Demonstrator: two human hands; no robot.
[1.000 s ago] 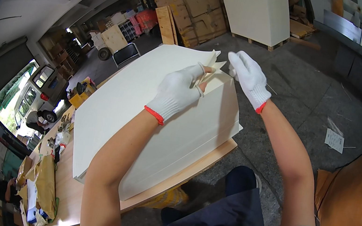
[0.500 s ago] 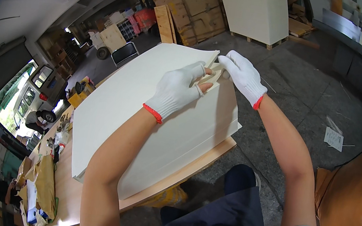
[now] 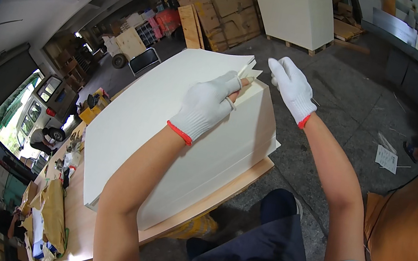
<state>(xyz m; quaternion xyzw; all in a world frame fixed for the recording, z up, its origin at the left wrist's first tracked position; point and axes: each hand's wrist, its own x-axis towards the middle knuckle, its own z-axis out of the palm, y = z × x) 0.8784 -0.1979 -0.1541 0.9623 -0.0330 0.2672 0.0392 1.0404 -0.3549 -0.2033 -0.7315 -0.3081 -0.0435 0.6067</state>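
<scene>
A tall stack of large white paper sheets [image 3: 158, 106] lies on a wooden board [image 3: 245, 179] in front of me. My left hand [image 3: 204, 107], in a white glove with a red cuff, pinches the far right corner of the top few sheets [image 3: 249, 70] and holds them lifted and fanned. My right hand [image 3: 292, 86], gloved the same way, hovers just right of that corner, fingers apart, holding nothing. My dark trousers and a yellow shoe show below the board's edge.
Another white stack on a pallet [image 3: 298, 13] stands at the back, beside piled cardboard [image 3: 223, 7]. A loose paper sheet [image 3: 386, 158] lies on the concrete floor at right, near an orange cloth [image 3: 400, 232]. Clutter and brown envelopes [image 3: 50, 215] sit lower left.
My right hand has let go of the lifted corner and moved slightly right, opening its fingers. My left hand keeps its pinch on the raised sheets.
</scene>
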